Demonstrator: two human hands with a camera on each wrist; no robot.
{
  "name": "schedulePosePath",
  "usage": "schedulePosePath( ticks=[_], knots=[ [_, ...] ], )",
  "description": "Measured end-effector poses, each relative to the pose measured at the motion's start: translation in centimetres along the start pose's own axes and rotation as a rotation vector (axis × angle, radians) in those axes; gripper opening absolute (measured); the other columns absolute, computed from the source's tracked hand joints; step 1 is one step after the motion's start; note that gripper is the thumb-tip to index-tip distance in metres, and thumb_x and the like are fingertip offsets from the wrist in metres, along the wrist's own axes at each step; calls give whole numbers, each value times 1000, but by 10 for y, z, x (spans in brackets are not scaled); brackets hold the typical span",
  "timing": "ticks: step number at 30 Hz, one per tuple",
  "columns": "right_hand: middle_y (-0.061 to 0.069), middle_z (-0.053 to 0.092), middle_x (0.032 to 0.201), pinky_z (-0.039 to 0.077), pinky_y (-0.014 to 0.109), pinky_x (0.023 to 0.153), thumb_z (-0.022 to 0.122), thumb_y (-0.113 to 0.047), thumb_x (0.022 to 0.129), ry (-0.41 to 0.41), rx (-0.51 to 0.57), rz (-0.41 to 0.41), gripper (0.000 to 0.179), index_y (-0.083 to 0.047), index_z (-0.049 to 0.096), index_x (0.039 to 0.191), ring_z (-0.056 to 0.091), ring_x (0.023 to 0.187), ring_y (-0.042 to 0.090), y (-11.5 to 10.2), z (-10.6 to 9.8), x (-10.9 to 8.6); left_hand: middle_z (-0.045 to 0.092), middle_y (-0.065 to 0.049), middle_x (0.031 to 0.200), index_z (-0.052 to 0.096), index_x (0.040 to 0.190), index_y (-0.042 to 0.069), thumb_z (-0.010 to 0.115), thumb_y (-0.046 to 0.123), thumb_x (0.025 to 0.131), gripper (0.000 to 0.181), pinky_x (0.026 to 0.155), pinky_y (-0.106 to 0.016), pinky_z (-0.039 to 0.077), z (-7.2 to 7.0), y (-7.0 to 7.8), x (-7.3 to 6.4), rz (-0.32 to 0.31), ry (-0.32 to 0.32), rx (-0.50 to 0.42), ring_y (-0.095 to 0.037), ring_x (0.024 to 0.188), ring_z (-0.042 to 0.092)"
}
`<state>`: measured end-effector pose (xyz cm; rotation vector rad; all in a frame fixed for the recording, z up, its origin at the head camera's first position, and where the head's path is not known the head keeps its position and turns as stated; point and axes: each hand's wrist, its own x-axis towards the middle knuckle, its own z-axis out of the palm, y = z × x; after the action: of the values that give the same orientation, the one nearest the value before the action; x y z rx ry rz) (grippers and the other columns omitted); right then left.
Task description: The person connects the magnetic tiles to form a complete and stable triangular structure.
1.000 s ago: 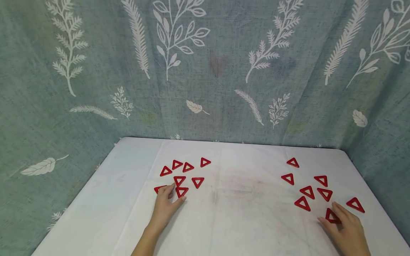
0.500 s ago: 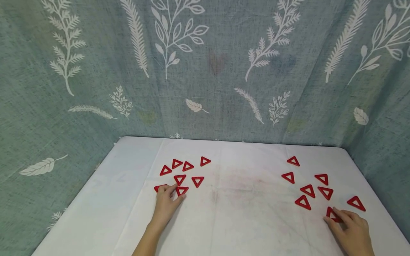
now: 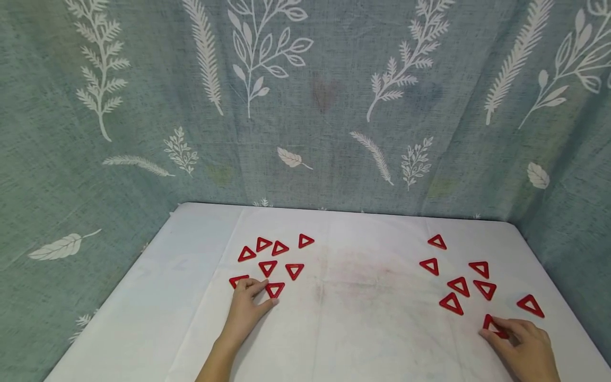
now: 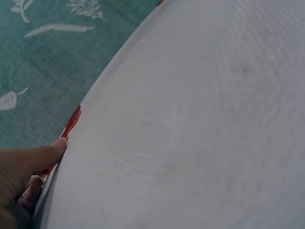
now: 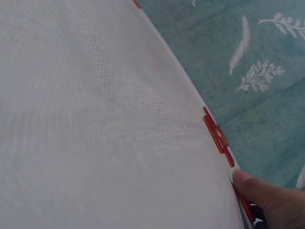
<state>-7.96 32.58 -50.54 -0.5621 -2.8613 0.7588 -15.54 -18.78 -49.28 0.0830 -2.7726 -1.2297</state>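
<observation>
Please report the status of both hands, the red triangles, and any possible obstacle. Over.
Left hand pinches a triangle. Right hand pinches another triangle. Other triangles, seven near each hand: perhaps the only obstacles.

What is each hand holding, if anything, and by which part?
Left hand: red triangle, by its left and bottom corners. Right hand: second triangle, by its left corner and right edge.

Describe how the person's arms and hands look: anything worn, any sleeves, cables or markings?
Both the left hand and the right hand are bare, with slim fingers and no gloves. The left forearm is uncovered, and no sleeve shows on either side. I see no cables or markings; details as fine as a thin ring are too small to rule out.
</observation>
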Motion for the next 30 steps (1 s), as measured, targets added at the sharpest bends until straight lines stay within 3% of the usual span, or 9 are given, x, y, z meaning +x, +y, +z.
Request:
schedulePosePath(
  ticks=[8,16,19,22,25,30],
  knots=[
    [26,53,114,44,55,84,79,-45,71,-45,108,57,72,7,61,118,47,98,37,-3,1,-2,49,-6,106,64,123,7,79,21,76,51,82,-36,43,2,-2,0,1,-16,11,-20,98,46],
    [23,56,111,46,54,87,79,-52,67,-94,142,29,76,5,63,114,54,98,38,-4,-1,-3,51,-5,104,70,108,10,77,16,77,32,88,-41,42,3,-3,-2,50,11,-7,-21,101,48],
    [21,57,110,46,53,86,81,-50,66,-92,146,38,74,5,64,113,54,97,36,-4,0,-3,51,-4,103,70,109,11,79,22,75,37,87,-42,40,4,-3,-2,75,12,19,-22,101,46],
    [18,57,108,52,36,77,81,-49,65,-97,130,26,74,3,64,114,53,93,32,-3,1,-3,51,-4,103,70,112,12,80,26,74,42,85,-42,39,5,-4,-3,107,12,54,-22,101,45],
    [15,56,107,46,21,64,79,-52,66,-128,99,-15,75,1,65,116,52,90,27,0,-1,-2,51,-3,103,71,113,15,81,27,72,44,86,-42,39,5,-5,-4,114,10,60,-22,102,44],
    [13,54,108,44,22,63,72,-58,72,-216,58,-57,76,-1,63,122,50,91,26,8,-8,2,51,0,103,73,106,18,82,28,71,38,88,-41,38,4,-6,-4,119,-4,19,-18,103,43]
  ],
)
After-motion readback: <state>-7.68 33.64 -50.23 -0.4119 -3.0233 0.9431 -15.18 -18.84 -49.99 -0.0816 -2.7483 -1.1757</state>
